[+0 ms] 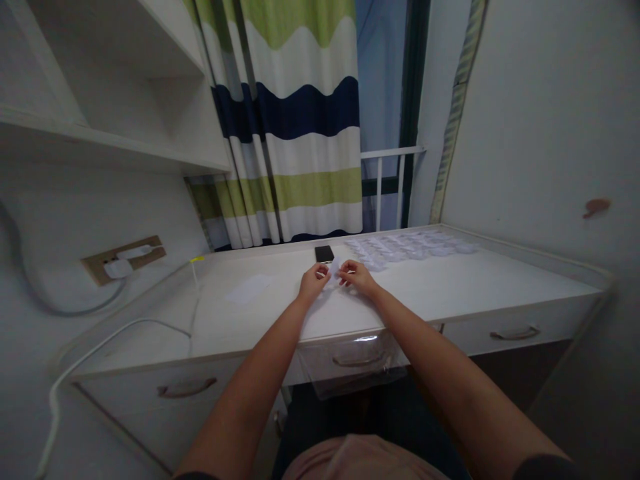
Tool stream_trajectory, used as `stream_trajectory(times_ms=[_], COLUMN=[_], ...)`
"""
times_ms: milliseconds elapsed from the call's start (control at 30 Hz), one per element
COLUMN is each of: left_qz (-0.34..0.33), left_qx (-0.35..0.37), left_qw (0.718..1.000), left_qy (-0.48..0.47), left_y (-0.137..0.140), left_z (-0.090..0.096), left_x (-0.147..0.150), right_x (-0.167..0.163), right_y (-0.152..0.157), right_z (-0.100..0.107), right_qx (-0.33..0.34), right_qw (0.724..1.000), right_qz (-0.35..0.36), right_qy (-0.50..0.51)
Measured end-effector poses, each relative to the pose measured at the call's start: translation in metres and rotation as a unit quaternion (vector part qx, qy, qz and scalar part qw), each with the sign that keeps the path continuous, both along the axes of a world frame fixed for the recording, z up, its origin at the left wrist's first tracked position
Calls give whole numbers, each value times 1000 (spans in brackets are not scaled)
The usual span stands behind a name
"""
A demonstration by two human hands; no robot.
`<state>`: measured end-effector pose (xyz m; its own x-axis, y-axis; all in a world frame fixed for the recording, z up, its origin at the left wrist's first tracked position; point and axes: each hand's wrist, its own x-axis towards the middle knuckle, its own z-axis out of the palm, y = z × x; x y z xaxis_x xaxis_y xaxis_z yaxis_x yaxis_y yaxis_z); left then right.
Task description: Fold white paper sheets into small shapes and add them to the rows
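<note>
Over the middle of the white desk (280,320), my left hand (314,280) pinches a small white piece of paper (334,268) between thumb and fingertips. My right hand (357,277) faces it from the other side, its thumb and forefinger closed at the paper's right edge. The paper stands partly upright between both hands; its exact folds are too small to make out. Just behind it lies a dark flat rectangular object (324,254), perhaps a phone. Flat white sheets (249,288) rest left of my hands.
Rows of small white pieces (415,245) cover the back right of the desk. A clear plastic bag (345,373) hangs at the front edge before a drawer. A white cable (150,321) crosses the left side. Behind hangs a striped curtain (310,153); a shelf (110,143) juts out upper left.
</note>
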<state>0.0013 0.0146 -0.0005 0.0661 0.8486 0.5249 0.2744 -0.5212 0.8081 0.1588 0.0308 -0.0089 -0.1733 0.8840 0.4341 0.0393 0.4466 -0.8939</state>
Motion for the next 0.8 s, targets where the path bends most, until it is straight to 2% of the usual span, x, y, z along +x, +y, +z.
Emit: stream_trajectory(times_ms=[133,367,800], left_qz=[-69,-151,-150], left_qx=[-34,-76,-103], left_qw=[997,985,981], left_qy=[3,-33,-68], left_y=[-5,-4,-2], left_z=[0,0,1], left_x=[4,4,2], right_x=[-4,-1,2], right_y=[-8,-11,-9], right_z=[2,4,5], right_qx=[-10,-14,-25], right_qw=[998,997,998], right_qz=[59,72,54], right_qy=[0,20,16])
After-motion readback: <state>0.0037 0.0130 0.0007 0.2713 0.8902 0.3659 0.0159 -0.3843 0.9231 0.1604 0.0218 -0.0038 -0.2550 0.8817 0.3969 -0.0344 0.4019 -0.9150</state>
